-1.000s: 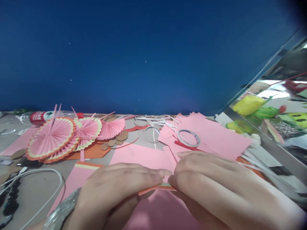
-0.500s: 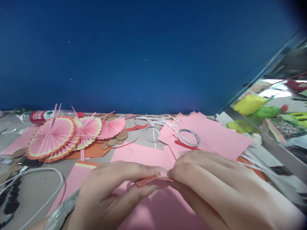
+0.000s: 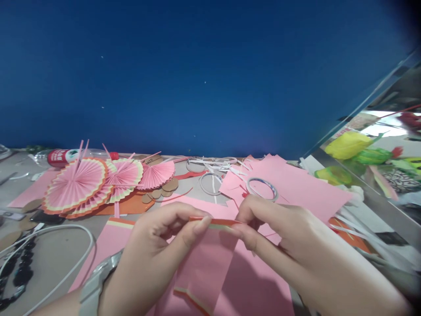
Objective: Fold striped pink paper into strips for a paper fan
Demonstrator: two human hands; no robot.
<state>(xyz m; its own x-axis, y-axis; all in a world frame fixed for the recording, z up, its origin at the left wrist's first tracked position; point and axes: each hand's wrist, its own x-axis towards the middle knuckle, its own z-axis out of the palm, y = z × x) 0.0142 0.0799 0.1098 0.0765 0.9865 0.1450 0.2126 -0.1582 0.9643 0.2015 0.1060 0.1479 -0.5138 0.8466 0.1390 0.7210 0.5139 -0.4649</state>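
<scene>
Between my two hands hangs a sheet of pink paper [image 3: 207, 259] with orange and pale yellow bands along its top and bottom edges. My left hand [image 3: 158, 250] pinches the upper left of the banded edge between thumb and fingers. At the upper right of the same edge, my right hand [image 3: 276, 241] pinches it in the same way. Below the held sheet lies a larger pink sheet [image 3: 259, 281], partly in shadow. Left of my left hand rests another pink sheet with an orange and yellow edge [image 3: 112, 235].
Pleated paper fans [image 3: 75, 184] lie at the left by a plastic bottle [image 3: 62, 157]. Tape rolls [image 3: 262, 188] and pink sheets [image 3: 302, 184] are at the back. A white cable [image 3: 90, 245] loops at left. Yellow and green items [image 3: 348, 145] sit beyond a ledge at right.
Both hands have turned and raised the paper's edge, so its pink face and lower banded edge now show. Before, it appeared nearly edge-on between my fingers. The view has shifted slightly.
</scene>
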